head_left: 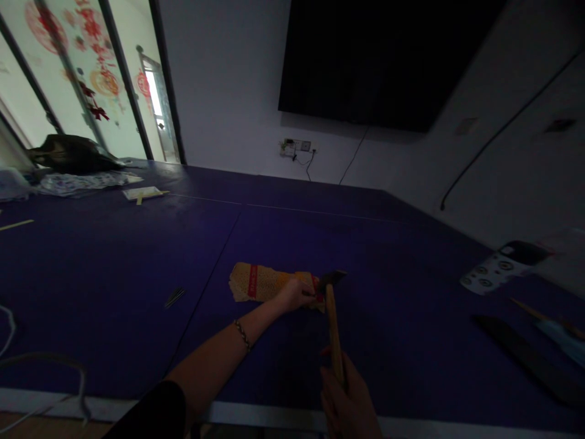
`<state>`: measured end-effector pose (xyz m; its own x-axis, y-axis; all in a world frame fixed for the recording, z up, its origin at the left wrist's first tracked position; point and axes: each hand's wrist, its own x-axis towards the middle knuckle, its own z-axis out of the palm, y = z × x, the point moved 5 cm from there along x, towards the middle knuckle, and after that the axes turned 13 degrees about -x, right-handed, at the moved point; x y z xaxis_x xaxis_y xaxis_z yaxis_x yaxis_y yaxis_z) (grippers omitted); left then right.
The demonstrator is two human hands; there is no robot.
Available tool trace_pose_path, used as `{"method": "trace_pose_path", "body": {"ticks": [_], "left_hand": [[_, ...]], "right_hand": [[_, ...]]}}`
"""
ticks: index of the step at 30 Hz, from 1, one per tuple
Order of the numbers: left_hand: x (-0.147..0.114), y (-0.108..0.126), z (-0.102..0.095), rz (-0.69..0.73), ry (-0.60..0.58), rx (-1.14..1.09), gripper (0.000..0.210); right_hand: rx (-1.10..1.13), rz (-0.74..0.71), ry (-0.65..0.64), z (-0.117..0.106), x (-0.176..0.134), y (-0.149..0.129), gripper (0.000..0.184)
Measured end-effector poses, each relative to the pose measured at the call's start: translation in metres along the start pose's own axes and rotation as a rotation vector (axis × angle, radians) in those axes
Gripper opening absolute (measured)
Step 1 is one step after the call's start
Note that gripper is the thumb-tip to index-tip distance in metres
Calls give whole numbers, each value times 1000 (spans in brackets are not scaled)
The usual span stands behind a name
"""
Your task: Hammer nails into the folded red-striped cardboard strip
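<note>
My left hand (292,296) is closed in a pinch over the right part of a flattened yellow packet (272,283) with red bands. A thin, dark, nail-like piece (309,294) shows at its fingertips, too dim to be sure of. The fingers of my right hand (350,399) wrap round the wooden handle of a hammer (335,329). The dark hammer head is just right of my left fingertips, over the packet's right end; whether it touches anything I cannot tell. Several thin metal nails (174,297) lie together on the purple tabletop (205,238), left of the packet.
On the right lie a dark flat strip (521,353), a patterned box-like item (498,268) and a pale blue item (562,341). White cables (50,360) cross the left front edge. A white tray (142,192) and a dark bag (73,152) are farther back.
</note>
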<state>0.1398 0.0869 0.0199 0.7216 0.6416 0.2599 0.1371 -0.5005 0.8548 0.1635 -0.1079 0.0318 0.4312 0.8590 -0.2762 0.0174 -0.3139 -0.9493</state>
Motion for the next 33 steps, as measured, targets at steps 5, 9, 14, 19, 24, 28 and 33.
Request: {"method": "trace_pose_path", "body": {"ticks": [5, 9, 14, 19, 24, 28, 33], "left_hand": [[0, 1, 0, 5, -7, 26, 13], [0, 2, 0, 19, -16, 38, 10], [0, 3, 0, 18, -23, 58, 11], [-2, 8, -1, 23, -27, 69, 13], [-5, 9, -1, 36, -15, 88, 14], [-9, 12, 1, 70, -18, 146, 14], [-14, 21, 3, 100, -4, 310, 11]], "right_hand": [[8, 7, 10, -1, 2, 3, 35], [128, -7, -85, -4, 5, -8, 40], [371, -203, -223, -20, 39, -59, 37], [396, -153, -465, -40, 114, -86, 40], [376, -139, -493, -43, 163, -61, 45], [424, -140, -537, -36, 175, -34, 44], [460, -116, -627, -30, 189, -17, 42]]}}
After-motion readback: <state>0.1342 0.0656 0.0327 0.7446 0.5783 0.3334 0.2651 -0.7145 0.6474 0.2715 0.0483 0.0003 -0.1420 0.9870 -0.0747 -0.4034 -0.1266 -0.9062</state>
